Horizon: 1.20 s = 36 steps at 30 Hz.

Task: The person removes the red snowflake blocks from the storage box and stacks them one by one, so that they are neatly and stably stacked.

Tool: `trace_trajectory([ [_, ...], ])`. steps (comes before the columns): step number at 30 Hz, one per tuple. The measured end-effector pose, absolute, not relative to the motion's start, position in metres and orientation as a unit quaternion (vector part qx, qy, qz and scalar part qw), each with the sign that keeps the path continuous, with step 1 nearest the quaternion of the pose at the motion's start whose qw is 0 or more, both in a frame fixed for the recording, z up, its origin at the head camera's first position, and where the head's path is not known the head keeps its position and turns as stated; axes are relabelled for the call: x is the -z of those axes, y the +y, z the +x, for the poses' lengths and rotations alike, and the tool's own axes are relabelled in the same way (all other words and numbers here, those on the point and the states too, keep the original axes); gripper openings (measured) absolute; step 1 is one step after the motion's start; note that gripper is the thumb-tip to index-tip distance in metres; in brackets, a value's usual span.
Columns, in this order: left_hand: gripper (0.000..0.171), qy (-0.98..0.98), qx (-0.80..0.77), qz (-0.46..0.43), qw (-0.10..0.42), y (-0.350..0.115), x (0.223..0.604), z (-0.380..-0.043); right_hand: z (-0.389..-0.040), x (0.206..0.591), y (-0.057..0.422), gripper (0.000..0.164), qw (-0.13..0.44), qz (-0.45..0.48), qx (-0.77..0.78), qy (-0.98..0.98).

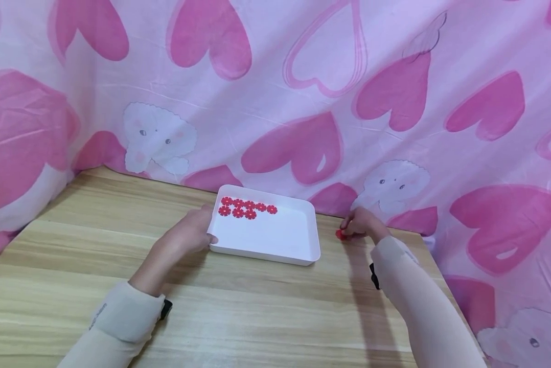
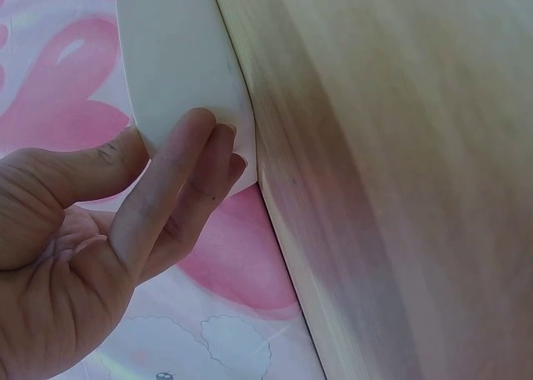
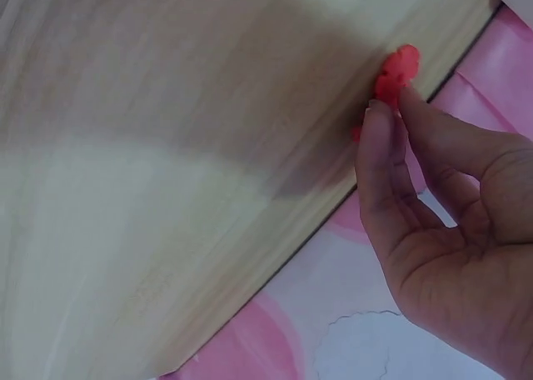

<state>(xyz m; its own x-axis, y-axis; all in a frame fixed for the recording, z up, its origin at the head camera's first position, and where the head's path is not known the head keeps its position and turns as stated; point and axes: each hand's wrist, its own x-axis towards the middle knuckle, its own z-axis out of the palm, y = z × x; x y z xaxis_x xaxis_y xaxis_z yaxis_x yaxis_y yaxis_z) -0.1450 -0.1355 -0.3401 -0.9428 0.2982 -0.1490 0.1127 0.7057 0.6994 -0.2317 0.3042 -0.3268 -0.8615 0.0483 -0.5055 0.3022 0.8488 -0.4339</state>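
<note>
Several red flower-shaped plastic discs (image 1: 250,205) lie in two rows at the far left of a white rectangular tray (image 1: 275,237). At the tray's left end, my left hand (image 1: 190,229) grips the wall, thumb at the rim; the left wrist view has its fingers against the outer side (image 2: 187,72). To the right of the tray, my right hand (image 1: 364,224) pinches a red flower disc (image 1: 341,234) between thumb and fingertips, low over the table. In the right wrist view, red pieces (image 3: 403,62) show at the fingertips, partly hidden by them.
The wooden table (image 1: 238,306) ends at the back against a pink curtain (image 1: 275,102) printed with hearts and white animal figures. Its right edge runs close by the right forearm. Black straps (image 1: 166,309) show at both wrists.
</note>
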Motion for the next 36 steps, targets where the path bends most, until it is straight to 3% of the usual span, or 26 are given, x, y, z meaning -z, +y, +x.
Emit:
trace_trajectory([
  [12,0.06,0.917,-0.362,0.122,0.113,-0.142,0.341,-0.146,-0.243,0.288,0.282,0.025,0.234,0.032,0.273,0.933],
  [19,0.061,0.916,-0.365,0.131,0.105,-0.143,0.342,-0.145,-0.25,0.277,0.26,0.038,0.25,-0.003,0.283,0.926],
  [36,0.061,0.913,-0.371,0.12,0.118,-0.136,0.342,-0.146,-0.254,0.274,0.181,0.027,0.24,0.014,0.282,0.929],
])
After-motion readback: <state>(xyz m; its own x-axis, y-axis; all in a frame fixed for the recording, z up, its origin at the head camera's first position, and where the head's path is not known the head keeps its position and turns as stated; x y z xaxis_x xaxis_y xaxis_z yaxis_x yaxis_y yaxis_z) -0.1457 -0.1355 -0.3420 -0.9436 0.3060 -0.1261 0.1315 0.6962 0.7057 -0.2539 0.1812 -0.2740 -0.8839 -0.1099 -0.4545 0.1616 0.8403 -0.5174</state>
